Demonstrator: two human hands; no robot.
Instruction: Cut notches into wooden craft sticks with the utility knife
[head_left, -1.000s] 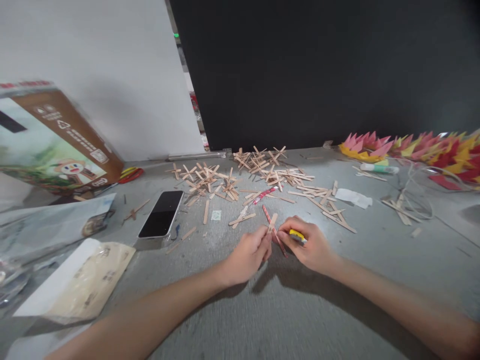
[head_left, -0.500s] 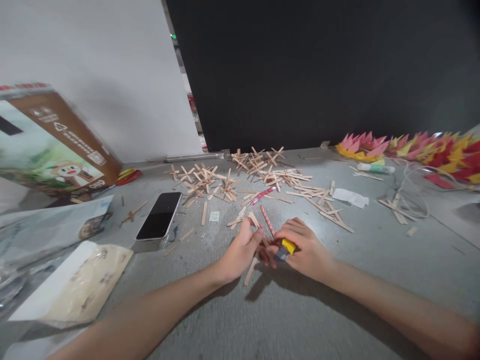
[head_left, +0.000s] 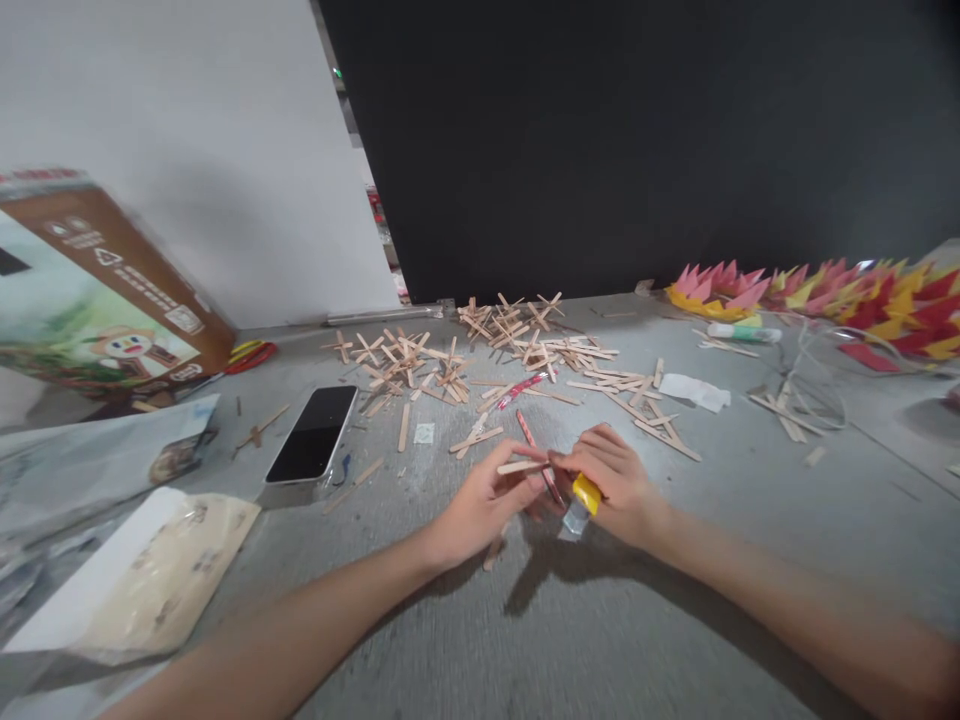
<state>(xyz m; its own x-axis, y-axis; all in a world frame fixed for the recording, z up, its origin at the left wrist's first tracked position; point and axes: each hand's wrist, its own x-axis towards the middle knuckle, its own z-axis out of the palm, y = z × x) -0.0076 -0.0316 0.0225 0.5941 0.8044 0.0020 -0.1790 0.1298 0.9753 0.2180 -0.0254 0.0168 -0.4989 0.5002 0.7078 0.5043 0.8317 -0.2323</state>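
My left hand (head_left: 487, 505) is closed on a flat wooden craft stick (head_left: 517, 467), which points left from between its fingers. My right hand (head_left: 611, 480) meets it from the right with curled fingers, holding a small yellow piece with a clear, greyish end (head_left: 587, 493); what exactly it is I cannot make out. A thin red patterned strip (head_left: 526, 430) rises just beyond the hands, and a dark reddish length shows between the fingers. Partly hidden below my left hand lies another wooden stick (head_left: 493, 553).
Crossed and loose craft sticks (head_left: 405, 360) are heaped at the back. A phone (head_left: 313, 435), a cream packet (head_left: 165, 570) and a printed box (head_left: 112, 290) are at left. Pink and yellow paper crowns (head_left: 720, 290), a glue stick (head_left: 742, 332) and a white paper scrap (head_left: 696, 391) lie at right.
The craft stick in my left hand has turned from steep to nearly level. My right hand has tilted, and the clear end of the yellow piece now points down. The view has shifted slightly.
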